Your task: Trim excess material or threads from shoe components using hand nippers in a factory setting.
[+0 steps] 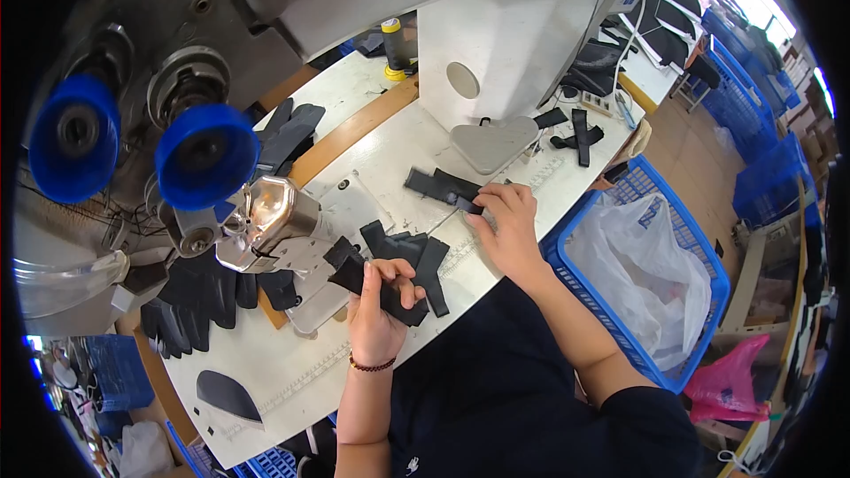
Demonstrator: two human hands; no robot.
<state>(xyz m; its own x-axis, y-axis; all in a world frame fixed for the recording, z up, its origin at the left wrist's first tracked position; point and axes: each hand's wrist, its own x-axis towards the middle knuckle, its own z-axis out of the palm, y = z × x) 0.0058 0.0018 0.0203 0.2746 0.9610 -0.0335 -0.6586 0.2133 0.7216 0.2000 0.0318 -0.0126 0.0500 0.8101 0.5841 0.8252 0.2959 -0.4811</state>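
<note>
My left hand (379,312), a beaded bracelet at its wrist, is closed on a black fabric strip (347,267) in front of the sewing machine. Several more black strips (430,276) lie crossed in a loose pile just beyond and beside these fingers. To the right, my right hand (506,221) pinches the near end of another black strip (434,186), which lies on the white tabletop (390,146) with its far end pointing left. A second piece seems to overlap it under my fingertips; how they join is hidden.
The machine's metal head (266,217) and blue knobs (208,155) overhang the left side. Black cut pieces (177,323) are stacked beneath, and a curved black piece (227,396) lies near left. Crossed strips (582,137) sit far right. A blue basket (699,252) stands at the right.
</note>
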